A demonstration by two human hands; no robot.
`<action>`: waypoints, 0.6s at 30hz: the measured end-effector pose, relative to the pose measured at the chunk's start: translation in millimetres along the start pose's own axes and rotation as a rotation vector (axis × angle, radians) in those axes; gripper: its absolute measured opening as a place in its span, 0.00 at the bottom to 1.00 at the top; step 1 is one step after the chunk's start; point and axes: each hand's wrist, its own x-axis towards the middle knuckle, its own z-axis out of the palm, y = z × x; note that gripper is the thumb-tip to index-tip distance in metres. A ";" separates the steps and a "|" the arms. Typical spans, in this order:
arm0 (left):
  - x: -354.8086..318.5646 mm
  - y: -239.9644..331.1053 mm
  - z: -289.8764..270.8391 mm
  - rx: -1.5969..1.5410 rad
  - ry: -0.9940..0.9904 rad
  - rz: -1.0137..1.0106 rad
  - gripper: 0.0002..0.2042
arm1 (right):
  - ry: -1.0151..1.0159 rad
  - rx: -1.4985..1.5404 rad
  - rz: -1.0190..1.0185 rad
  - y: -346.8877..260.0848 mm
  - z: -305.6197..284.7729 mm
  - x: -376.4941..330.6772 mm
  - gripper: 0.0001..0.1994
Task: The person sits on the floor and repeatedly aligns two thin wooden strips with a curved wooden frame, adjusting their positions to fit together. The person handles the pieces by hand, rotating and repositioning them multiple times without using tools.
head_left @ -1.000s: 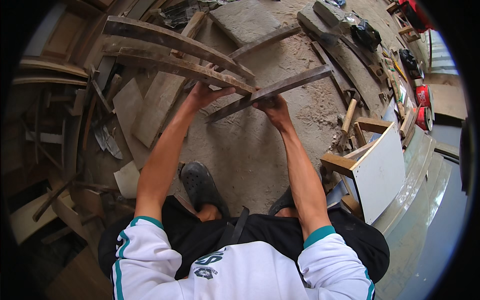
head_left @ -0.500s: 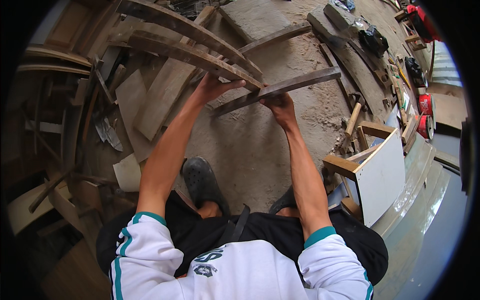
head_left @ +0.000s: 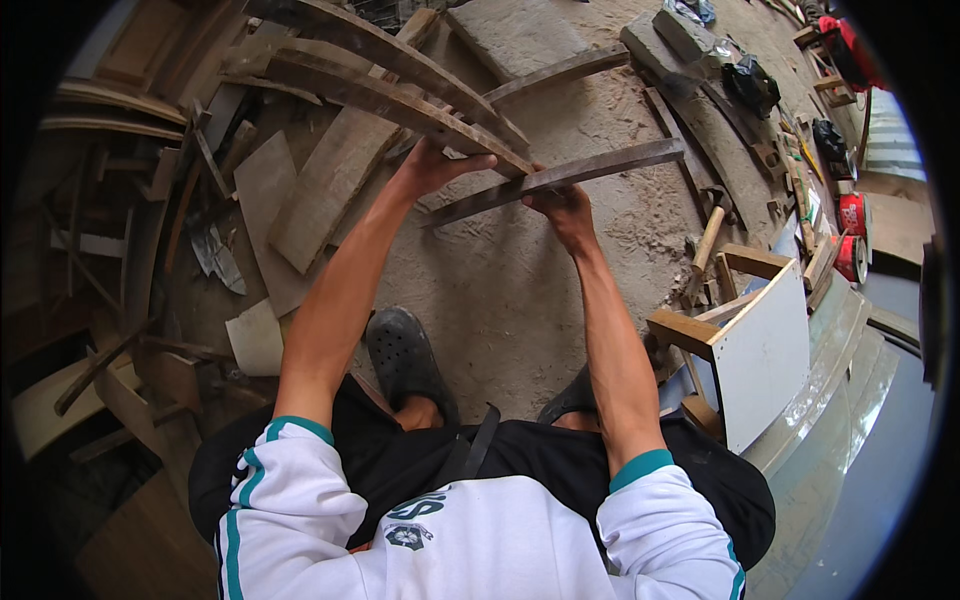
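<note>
Two long, dark, weathered wooden strips slant from the upper left toward my hands. My left hand [head_left: 438, 170] is closed round the near end of the lower strip [head_left: 385, 100], its thumb stretched along the wood. The upper strip [head_left: 400, 68] runs beside it, ending just beyond. A shorter wooden crosspiece [head_left: 620, 162] meets the lower strip's end at an angle. My right hand [head_left: 565, 212] grips that crosspiece from underneath near the meeting point, fingers partly hidden by the wood. Farther off, another wooden crosspiece [head_left: 565, 75] reaches to the right from behind the upper strip. How the pieces are joined cannot be seen.
A hammer [head_left: 708, 235] lies to the right, by a small wooden frame with a white panel [head_left: 765, 355]. Boards [head_left: 330, 195] and scrap wood crowd the left. Red cans [head_left: 850, 258], a black plastic bag [head_left: 750, 85] and a concrete slab [head_left: 515, 38] lie farther off.
The long strips and both hands have shifted very slightly to the right and nearer. Both hands keep the same hold.
</note>
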 end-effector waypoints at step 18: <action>-2.7 8.9 0.1 -0.110 -0.018 -0.070 0.44 | 0.013 0.048 0.003 5.5 -0.5 1.8 0.30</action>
